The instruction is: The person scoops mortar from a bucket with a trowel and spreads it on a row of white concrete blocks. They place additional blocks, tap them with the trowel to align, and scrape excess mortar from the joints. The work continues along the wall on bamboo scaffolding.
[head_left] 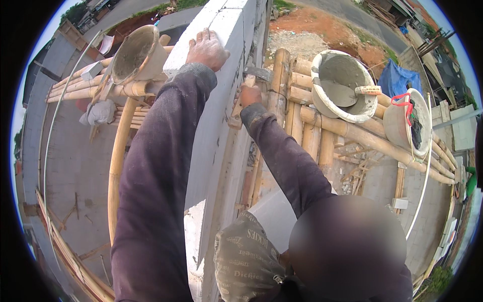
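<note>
My left hand lies on a white block at the top of a pale block wall, its fingers stretched forward over the surface. To the right of the wall, my right hand is closed around a wooden-handled tool; its full shape is partly hidden by the hand. A flat grey piece shows just beyond that hand, and I cannot tell whether it belongs to the tool. Grey mortar fills part of a round bucket on the bamboo scaffold, with a scoop resting in it.
Bamboo poles form scaffolding on both sides of the wall. A mortar-coated bucket stands at the left. Another bucket with a red strap sits at the right, near a blue tarp. The floor lies well below.
</note>
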A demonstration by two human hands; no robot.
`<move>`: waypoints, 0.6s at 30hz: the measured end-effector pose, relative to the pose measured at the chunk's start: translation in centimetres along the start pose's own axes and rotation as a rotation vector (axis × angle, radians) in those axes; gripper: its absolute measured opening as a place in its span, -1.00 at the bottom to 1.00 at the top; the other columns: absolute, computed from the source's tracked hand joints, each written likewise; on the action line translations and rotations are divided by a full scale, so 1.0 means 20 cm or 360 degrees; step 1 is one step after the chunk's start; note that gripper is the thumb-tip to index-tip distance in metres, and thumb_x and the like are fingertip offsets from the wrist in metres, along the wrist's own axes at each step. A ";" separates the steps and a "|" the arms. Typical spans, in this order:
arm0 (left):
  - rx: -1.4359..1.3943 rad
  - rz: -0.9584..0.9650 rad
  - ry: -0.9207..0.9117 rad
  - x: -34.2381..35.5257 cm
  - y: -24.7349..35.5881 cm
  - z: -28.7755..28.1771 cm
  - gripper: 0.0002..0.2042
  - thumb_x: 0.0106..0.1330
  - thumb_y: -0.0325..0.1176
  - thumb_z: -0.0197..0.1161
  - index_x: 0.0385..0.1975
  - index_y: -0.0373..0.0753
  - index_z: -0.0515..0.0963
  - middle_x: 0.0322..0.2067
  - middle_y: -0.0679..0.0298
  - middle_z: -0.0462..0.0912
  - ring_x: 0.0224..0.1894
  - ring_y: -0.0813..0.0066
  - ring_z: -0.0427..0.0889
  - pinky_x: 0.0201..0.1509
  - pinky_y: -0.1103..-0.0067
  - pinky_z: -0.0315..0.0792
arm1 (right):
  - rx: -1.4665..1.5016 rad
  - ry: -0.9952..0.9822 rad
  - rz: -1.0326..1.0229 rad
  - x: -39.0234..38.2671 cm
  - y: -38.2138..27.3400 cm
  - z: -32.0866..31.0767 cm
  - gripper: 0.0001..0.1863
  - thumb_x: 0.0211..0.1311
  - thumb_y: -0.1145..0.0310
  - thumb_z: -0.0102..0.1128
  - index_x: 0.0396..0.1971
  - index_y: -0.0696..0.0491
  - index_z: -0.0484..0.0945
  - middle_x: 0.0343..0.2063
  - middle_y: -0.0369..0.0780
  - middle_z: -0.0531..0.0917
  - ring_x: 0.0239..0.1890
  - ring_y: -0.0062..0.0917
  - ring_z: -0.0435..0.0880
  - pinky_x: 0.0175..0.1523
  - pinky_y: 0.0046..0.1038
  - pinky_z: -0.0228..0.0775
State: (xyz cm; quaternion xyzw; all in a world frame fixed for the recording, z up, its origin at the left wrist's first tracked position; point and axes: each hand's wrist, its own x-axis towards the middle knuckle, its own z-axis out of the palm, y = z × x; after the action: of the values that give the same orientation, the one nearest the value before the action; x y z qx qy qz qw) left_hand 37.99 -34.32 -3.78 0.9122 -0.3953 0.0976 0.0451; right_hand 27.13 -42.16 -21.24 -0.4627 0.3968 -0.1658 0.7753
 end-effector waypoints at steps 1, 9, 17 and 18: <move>0.0014 0.0002 -0.0015 0.00 0.00 -0.01 -0.24 0.29 -0.11 0.12 0.40 -0.49 0.14 0.45 -0.16 0.12 0.52 -0.02 0.04 0.56 0.16 -0.06 | -0.0050 0.0028 -0.0042 0.02 0.02 0.01 -0.86 0.35 0.34 0.08 -0.21 0.07 0.53 -0.49 -0.14 0.58 -0.54 -0.31 0.61 -0.47 -0.20 0.51; 0.0056 0.0024 -0.0032 0.01 -0.01 0.00 -0.23 0.36 -0.07 0.12 0.42 -0.51 0.10 0.45 -0.15 0.12 0.52 -0.01 0.05 0.57 0.15 -0.05 | -0.0631 -0.0076 -0.0237 0.15 0.15 0.05 -0.68 0.32 0.29 0.10 -0.17 0.25 0.65 -0.13 0.08 0.69 -0.17 -0.16 0.75 -0.12 -0.24 0.58; 0.0017 0.0031 0.0035 0.01 -0.01 0.03 -0.26 0.27 -0.12 0.11 0.40 -0.47 0.17 0.44 -0.17 0.14 0.53 -0.02 0.03 0.57 0.15 -0.08 | -0.0083 0.0145 0.0047 -0.13 0.38 0.03 -0.77 0.37 0.30 0.08 -0.22 0.19 0.48 -0.45 -0.10 0.58 -0.49 -0.30 0.61 -0.42 -0.24 0.48; 0.0019 0.0031 0.0022 0.01 -0.01 0.03 -0.25 0.27 -0.12 0.11 0.40 -0.46 0.17 0.44 -0.16 0.14 0.53 -0.02 0.03 0.57 0.16 -0.08 | -0.0176 -0.0003 -0.0098 -0.18 0.39 0.03 -0.75 0.35 0.31 0.09 -0.21 0.22 0.48 -0.44 -0.08 0.59 -0.47 -0.28 0.63 -0.40 -0.24 0.49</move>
State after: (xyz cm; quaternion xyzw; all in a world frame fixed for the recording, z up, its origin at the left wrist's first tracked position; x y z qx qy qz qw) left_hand 38.37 -34.31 -4.35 0.9078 -0.4034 0.1069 0.0414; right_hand 24.42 -35.57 -25.95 -0.5169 0.3900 -0.1670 0.7435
